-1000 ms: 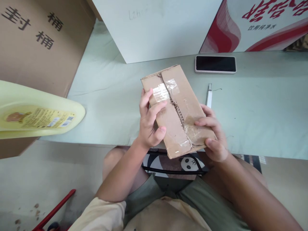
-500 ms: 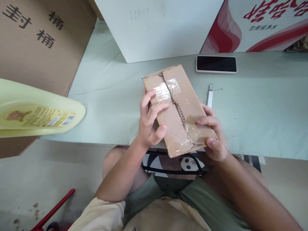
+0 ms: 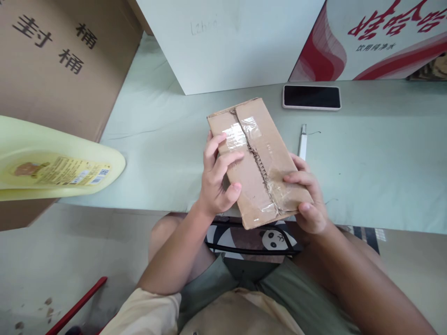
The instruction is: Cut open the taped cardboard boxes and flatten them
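Note:
A small brown cardboard box [image 3: 279, 160] is held tilted between my two hands, over the front edge of the table. Its top has a torn seam down the middle, with clear tape on both sides. My left hand [image 3: 218, 174] grips the box's left side, fingers lying on the top flap. At the lower right corner my right hand [image 3: 310, 197] is closed round the edge, thumb in front and other fingers behind or on top. Just beyond that hand lies a white utility knife [image 3: 303, 144], its lower end hidden behind the hand.
A phone [image 3: 311, 97] lies on the pale green tablecloth [image 3: 384, 153] beyond the knife. A large white box [image 3: 230, 51] and a red-and-white carton [image 3: 370, 51] stand at the back. On the left are a big brown carton [image 3: 94, 79] and a yellow bottle [image 3: 70, 163].
The view has shifted slightly, so the background sits a little lower in the picture. Both hands keep the same hold on the box.

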`<state>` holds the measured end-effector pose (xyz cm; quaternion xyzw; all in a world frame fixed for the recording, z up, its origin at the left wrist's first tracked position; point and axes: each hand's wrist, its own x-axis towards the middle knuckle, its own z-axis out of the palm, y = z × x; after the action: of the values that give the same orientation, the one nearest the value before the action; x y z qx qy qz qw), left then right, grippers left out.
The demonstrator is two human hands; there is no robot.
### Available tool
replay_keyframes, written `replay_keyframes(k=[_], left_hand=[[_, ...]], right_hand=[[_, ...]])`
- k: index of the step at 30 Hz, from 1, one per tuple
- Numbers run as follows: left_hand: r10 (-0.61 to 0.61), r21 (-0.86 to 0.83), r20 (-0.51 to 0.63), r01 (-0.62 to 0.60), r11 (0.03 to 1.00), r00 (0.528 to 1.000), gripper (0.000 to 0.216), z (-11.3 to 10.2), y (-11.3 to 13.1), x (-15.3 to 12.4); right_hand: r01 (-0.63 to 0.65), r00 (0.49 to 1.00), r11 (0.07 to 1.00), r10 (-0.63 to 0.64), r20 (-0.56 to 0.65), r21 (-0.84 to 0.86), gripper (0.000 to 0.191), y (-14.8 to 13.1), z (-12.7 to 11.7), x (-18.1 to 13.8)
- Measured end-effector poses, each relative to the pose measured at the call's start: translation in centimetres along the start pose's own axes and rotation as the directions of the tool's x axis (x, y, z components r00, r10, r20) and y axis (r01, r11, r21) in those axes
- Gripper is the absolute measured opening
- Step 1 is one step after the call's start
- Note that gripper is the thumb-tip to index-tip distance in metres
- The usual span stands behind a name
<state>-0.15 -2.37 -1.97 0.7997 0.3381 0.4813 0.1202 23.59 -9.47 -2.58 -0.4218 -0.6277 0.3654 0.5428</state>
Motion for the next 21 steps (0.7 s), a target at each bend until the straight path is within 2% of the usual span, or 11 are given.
replay_keyframes(k=[5,8,12,14,16,18,21], left_hand=[[0.015,-0.005,-0.029,-0.015,1.0,0.999,0.053,0.3,-0.3,-0.2],[0.018,0.009,-0.032,-0.018,1.0,0.999,0.056,0.4,-0.5,-0.4],[0.019,-0.018,-0.034,-0.02,1.0,0.999,0.054,0.3,-0.4,-0.3],[0.008,-0.013,-0.025,-0.008,1.0,1.0,0.055,0.2,-0.3,-0.3],[-0.002,0.015,-0.016,0.002,1.0,1.0,0.057,0.1,-0.3,-0.2],[0.0,0.038,-0.018,0.001,0.999,1.0,0.058,0.0,-0.3,-0.2],[0.01,0.029,-0.023,-0.01,1.0,1.0,0.057,0.0,-0.3,-0.3]], right_hand=[[-0.026,0.994,0.981,0.047,-0.102,0.194,0.069,0.4,0.8,0.1],[-0.13,0.967,0.977,0.164,-0.197,0.17,0.066,0.4,0.1,0.8],[-0.309,0.873,0.941,0.337,-0.353,0.135,0.054,1.1,-2.1,2.1],[-0.435,0.828,0.9,0.406,-0.386,0.014,0.042,1.4,-3.0,2.6],[-0.537,0.81,0.816,0.425,-0.404,-0.216,0.032,1.6,-3.6,3.0],[-0.549,0.825,0.713,0.378,-0.42,-0.437,0.03,1.6,-4.0,3.2],[-0.531,0.844,0.6,0.31,-0.438,-0.598,0.035,1.6,-4.3,3.4]])
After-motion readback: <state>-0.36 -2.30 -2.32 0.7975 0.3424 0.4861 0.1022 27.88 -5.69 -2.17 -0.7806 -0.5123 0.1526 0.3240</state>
